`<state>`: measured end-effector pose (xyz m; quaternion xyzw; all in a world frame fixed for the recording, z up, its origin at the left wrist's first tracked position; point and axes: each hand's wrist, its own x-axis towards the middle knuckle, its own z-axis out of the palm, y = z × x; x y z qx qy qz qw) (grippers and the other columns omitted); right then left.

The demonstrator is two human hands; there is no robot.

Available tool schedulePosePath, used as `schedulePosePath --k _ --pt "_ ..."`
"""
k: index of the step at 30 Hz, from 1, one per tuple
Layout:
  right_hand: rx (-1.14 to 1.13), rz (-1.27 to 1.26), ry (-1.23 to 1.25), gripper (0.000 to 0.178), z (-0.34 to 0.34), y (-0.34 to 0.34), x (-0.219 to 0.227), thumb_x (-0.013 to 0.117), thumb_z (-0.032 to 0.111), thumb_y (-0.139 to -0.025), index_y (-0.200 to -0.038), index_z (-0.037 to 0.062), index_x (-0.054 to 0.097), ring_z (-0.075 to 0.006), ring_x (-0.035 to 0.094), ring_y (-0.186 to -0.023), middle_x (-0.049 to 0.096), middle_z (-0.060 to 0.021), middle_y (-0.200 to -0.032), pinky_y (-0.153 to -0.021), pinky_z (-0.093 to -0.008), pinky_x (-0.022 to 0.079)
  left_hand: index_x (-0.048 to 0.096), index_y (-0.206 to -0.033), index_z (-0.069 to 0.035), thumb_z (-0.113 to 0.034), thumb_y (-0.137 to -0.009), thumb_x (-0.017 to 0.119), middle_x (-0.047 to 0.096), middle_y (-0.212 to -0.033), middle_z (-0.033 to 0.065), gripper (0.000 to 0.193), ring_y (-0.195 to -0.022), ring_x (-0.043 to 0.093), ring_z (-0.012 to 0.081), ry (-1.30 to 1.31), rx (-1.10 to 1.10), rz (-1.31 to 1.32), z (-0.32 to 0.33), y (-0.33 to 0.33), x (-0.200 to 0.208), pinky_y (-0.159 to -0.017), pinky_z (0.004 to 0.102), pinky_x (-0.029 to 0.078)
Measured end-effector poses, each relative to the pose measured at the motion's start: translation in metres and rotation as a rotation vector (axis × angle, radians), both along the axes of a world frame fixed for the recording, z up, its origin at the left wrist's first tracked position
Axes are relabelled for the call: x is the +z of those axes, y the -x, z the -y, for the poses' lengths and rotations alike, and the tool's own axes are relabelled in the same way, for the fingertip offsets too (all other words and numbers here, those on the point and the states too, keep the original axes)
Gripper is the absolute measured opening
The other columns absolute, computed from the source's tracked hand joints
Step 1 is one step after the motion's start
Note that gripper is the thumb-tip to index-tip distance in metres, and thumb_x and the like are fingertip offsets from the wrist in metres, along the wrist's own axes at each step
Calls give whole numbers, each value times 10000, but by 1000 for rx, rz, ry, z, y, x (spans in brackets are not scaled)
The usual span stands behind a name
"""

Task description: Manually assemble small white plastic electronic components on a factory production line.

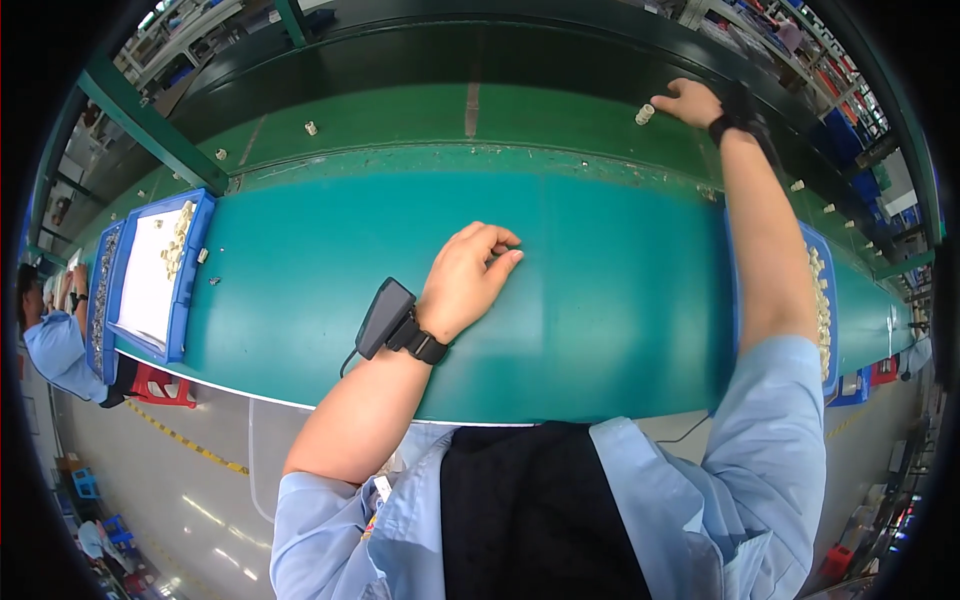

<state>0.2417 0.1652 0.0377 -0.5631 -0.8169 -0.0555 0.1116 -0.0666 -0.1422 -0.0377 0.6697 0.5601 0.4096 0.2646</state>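
My left hand point(468, 275) rests over the middle of the green work mat point(600, 300), its fingers loosely curled and the thumb a little apart, with nothing seen between them. A black device is strapped to that wrist. My right hand point(692, 104) reaches far out over the green belt point(400, 118) beyond the mat, thumb and fingers apart. Just left of its fingertips stands a small cream ribbed cylindrical piece point(645, 115). Whether the fingertips touch it I cannot tell. A black band circles the right wrist.
On the left lie a blue tray point(187, 310) with cream pieces on a white sheet and another with small dark parts point(102, 290). My right arm partly covers a blue tray of cream pieces point(823, 310). More cream pieces point(311, 128) dot the belt. A co-worker point(60, 345) sits at far left.
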Motion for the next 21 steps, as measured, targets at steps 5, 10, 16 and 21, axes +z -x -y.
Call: schedulePosePath --k 5,10,16,21 --pt "214 -161 264 285 118 -34 58 573 247 -852 -956 -19 587 -160 563 -786 612 -99 -845 -711 -285 458 611 -915 -19 -93 -794 631 568 -830 79 144 -705 561 163 -13 -12 21 4 2 0 -637 261 461" --pt "-38 -54 245 308 240 -119 15 571 224 -848 -1045 -14 560 -165 550 -744 589 -122 -801 -645 -298 443 611 -894 -36 -130 -784 633 572 -881 109 146 -823 554 235 -10 5 52 13 -2 4 -712 320 460" --pt "-310 -348 288 238 312 -175 -54 563 125 -848 -1045 -8 568 -144 552 -699 593 -74 -790 -615 -270 441 620 -875 -56 -171 -747 658 568 -978 155 176 -973 518 320 -285 -3 -297 -25 32 25 -842 399 430" --pt "-313 -559 242 196 309 -140 -52 539 70 -851 -1029 -5 575 -123 540 -692 591 -55 -807 -612 -253 438 581 -1030 -81 -218 -708 691 547 -1042 187 367 -1012 509 345 -466 542 -496 -116 147 14 -889 408 418"
